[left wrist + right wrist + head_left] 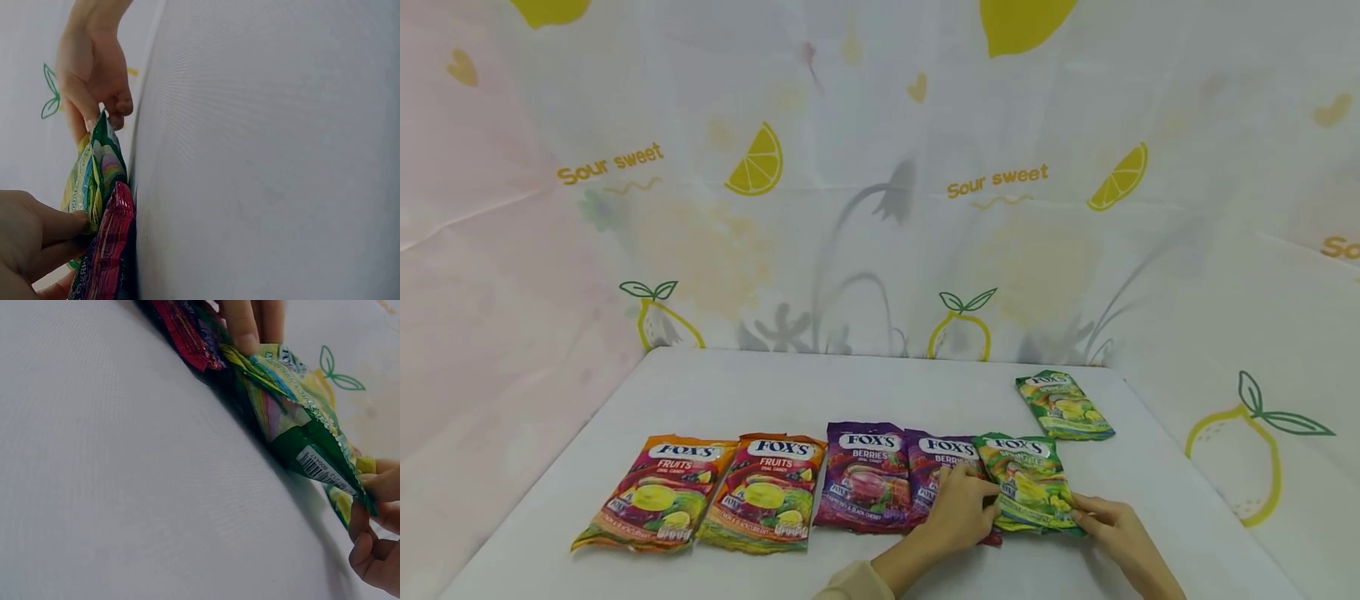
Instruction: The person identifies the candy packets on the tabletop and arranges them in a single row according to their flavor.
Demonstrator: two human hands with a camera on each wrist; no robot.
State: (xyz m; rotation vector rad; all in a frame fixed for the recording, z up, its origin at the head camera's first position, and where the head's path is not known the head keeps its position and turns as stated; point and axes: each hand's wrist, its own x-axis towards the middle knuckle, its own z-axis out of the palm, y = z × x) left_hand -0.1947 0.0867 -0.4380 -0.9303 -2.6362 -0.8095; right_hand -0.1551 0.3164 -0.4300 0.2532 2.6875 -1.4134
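A green Fox's candy bag (1030, 479) lies at the right end of a front row, its lower edge lifted off the table in both wrist views. My right hand (1116, 533) pinches its lower right corner between thumb and fingers. At its left edge, my left hand (958, 512) holds the bag with thumb and fingertips. That hand also covers part of a purple Berries bag (925, 492), which sits right against the green one. The right wrist view shows a barcode (319, 469) on the green bag's underside.
Left along the row lie another purple Berries bag (865, 487) and two orange Fruits bags, one at the far left (658, 496) and one beside it (765, 496). Another green bag (1066, 406) lies near the back right of the white table (760, 392). Lemon-printed cloth (880, 250) surrounds the table.
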